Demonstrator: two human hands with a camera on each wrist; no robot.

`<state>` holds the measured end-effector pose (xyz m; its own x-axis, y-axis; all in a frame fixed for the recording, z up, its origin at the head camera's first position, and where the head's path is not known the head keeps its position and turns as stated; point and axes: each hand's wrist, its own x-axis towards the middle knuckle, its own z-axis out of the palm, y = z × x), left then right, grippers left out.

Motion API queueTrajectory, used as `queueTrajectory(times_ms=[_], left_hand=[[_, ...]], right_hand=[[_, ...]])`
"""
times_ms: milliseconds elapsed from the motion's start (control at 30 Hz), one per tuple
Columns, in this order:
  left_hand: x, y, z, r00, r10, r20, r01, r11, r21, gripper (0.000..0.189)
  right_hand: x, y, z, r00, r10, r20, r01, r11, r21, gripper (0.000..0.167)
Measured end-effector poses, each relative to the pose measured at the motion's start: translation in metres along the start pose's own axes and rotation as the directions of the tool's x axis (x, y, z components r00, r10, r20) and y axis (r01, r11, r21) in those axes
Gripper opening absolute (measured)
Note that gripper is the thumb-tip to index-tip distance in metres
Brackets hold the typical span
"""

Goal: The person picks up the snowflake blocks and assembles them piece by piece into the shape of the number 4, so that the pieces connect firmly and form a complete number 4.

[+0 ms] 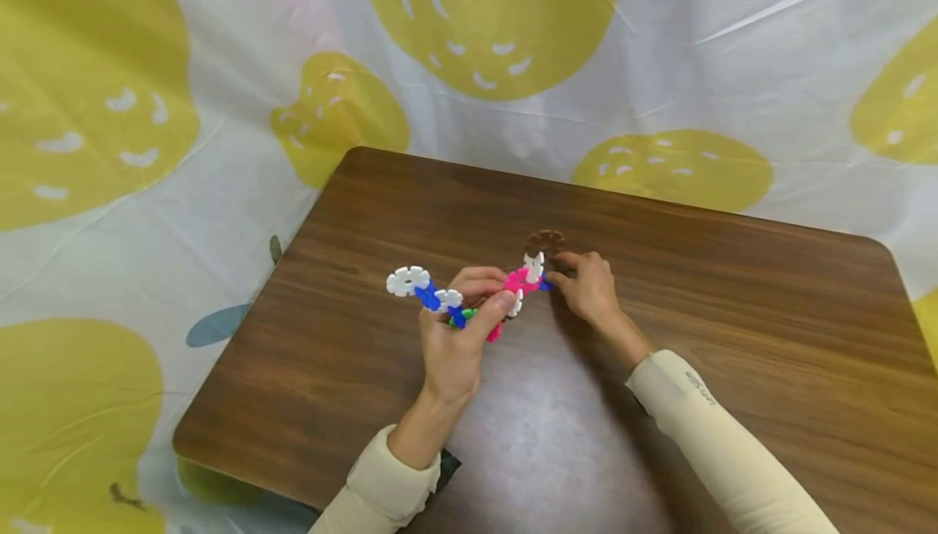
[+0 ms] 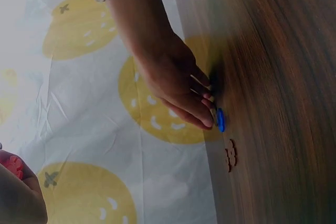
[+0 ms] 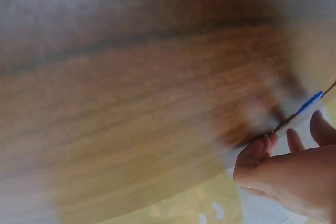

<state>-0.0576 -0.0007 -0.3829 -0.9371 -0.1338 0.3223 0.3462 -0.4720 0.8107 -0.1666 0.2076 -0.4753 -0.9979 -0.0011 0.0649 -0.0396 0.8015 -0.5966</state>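
Note:
In the head view my left hand [image 1: 458,343] holds a chain of notched plastic discs joined at their slots. A white disc [image 1: 408,281] at its left end leads on to blue, white and green ones. Thumb and fingers pinch the chain by a pink disc [image 1: 522,280], with a white disc [image 1: 534,266] standing up beside it. My right hand [image 1: 589,286] reaches low over the table with fingers slightly bent. In the left wrist view its fingertips are right at a blue disc [image 2: 220,120] on the table. Brown pieces [image 2: 231,155] lie close by.
A brown wood-grain table [image 1: 733,298] with rounded corners lies under both hands. Behind it hangs a pale curtain [image 1: 484,135] printed with yellow fruit. A small dark object [image 1: 447,470] shows beside the left sleeve.

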Motion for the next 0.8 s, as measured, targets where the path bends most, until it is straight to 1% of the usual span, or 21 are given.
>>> queueTrajectory(times_ms=[100, 233, 333, 400, 467, 533, 600, 733, 800], left_hand=[[0.000, 0.000, 0.000, 1.000, -0.001, 0.002, 0.001, 1.000, -0.001, 0.028], [-0.001, 0.000, 0.000, 1.000, 0.003, 0.010, -0.003, 1.000, 0.001, 0.029], [-0.002, 0.000, 0.000, 1.000, -0.001, 0.014, 0.001, 1.000, 0.004, 0.027], [-0.002, 0.000, 0.000, 1.000, -0.006, 0.014, 0.006, 1.000, 0.008, 0.026], [-0.002, 0.000, 0.000, 1.000, -0.013, 0.012, 0.013, 1.000, 0.010, 0.026], [-0.002, 0.000, 0.000, 1.000, -0.019, 0.009, 0.019, 1.000, 0.010, 0.026], [-0.001, -0.001, 0.000, 1.000, -0.024, 0.007, 0.024, 1.000, 0.006, 0.026], [-0.002, -0.003, 0.000, 1.000, -0.031, 0.004, 0.031, 1.000, 0.002, 0.026], [-0.002, -0.003, 0.000, 0.999, -0.035, 0.002, 0.035, 0.999, 0.000, 0.025]], right_hand=[[-0.002, -0.002, -0.001, 0.998, 0.036, 0.054, -0.035, 0.999, -0.022, 0.048], [-0.001, -0.002, -0.003, 0.998, 0.033, 0.053, -0.031, 0.999, -0.025, 0.044], [0.002, 0.001, -0.004, 0.999, 0.010, 0.046, -0.009, 1.000, -0.018, 0.037], [0.003, 0.003, -0.005, 0.998, -0.008, 0.058, 0.008, 1.000, -0.004, 0.035], [0.005, 0.005, -0.007, 0.997, -0.044, 0.067, 0.044, 0.999, 0.007, 0.033], [0.006, 0.007, -0.009, 0.995, -0.054, 0.084, 0.053, 0.999, 0.015, 0.030], [0.005, 0.009, -0.012, 0.994, -0.020, 0.110, 0.018, 1.000, 0.022, 0.029], [-0.004, 0.011, -0.021, 0.983, 0.095, 0.159, -0.100, 0.995, 0.021, 0.027], [-0.012, 0.011, -0.026, 0.979, 0.118, 0.167, -0.129, 0.990, 0.054, 0.026]])
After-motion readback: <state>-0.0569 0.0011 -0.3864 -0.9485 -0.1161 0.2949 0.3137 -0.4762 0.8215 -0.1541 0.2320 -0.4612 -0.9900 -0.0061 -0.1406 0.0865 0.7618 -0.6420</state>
